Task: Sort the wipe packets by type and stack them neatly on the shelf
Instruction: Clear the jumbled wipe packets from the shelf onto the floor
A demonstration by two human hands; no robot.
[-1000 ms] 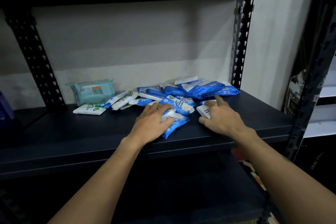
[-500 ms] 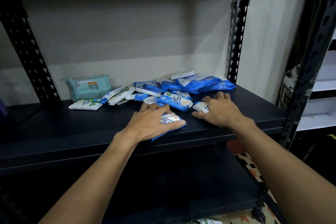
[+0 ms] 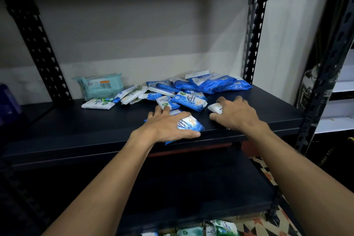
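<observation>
Left hand [image 3: 168, 127] lies over a blue packet [image 3: 190, 124] at the front edge of the shelf [image 3: 86, 140]. Its fingers drape across the far side and the thumb hooks along the near one, so the packet is clamped rather than merely covered. That grip looks suited to drawing it off the lip and lifting it.

Right hand [image 3: 236, 115] sits just beside it, fingers curled round a small white packet [image 3: 215, 108] whose end pokes out toward the left hand. Only a scrap of its label shows (a few dark letters, nothing more), so I cannot tell its type. Holding one packet in each hand probably lets the person compare the two before deciding which stack each joins.

Behind the hands the heap [image 3: 183, 99] is unsorted. Dark blue packets [image 3: 220, 84] are piled loosely at the back right, white-and-green packets [image 3: 97, 104] are strewn to the left, and mixed ones overlap between. A bigger teal pack [image 3: 99, 86] stands on edge against the wall near the left post [image 3: 44, 59]; it differs in kind from the small ones. No neat stack exists yet, so the sorting seems barely begun. The shelf front to the left of the hands looks a natural place to start one.
</observation>
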